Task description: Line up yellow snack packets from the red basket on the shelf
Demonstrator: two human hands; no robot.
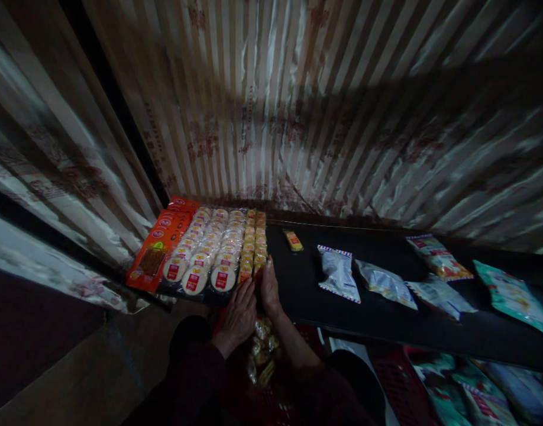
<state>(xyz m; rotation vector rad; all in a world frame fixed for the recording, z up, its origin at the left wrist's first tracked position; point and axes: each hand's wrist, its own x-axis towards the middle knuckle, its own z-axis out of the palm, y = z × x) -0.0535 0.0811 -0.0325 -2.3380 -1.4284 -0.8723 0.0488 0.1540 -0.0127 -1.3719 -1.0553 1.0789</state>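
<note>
Several small yellow wrapped snack packets (248, 242) lie in two narrow rows on a black shelf (293, 296). My left hand (240, 310) is at the front end of these rows, its fingers stretched out and held side by side against the nearest packets. Along the right side of the rows, my right hand (270, 287) rests with its fingers extended, touching the packets there. Whether a packet sits between my two hands is hidden. Left of the yellow rows stand columns of round white wrapped crackers (223, 277).
Orange snack bags (154, 248) overlap at the shelf's left end. A lone yellow packet (293, 240) and pale pouches (339, 273) lie to the right, with a green bag (515, 296) farther along. Below are wrapped snacks (263, 352) and a red basket (393, 376). A striped curtain (271, 118) hangs behind.
</note>
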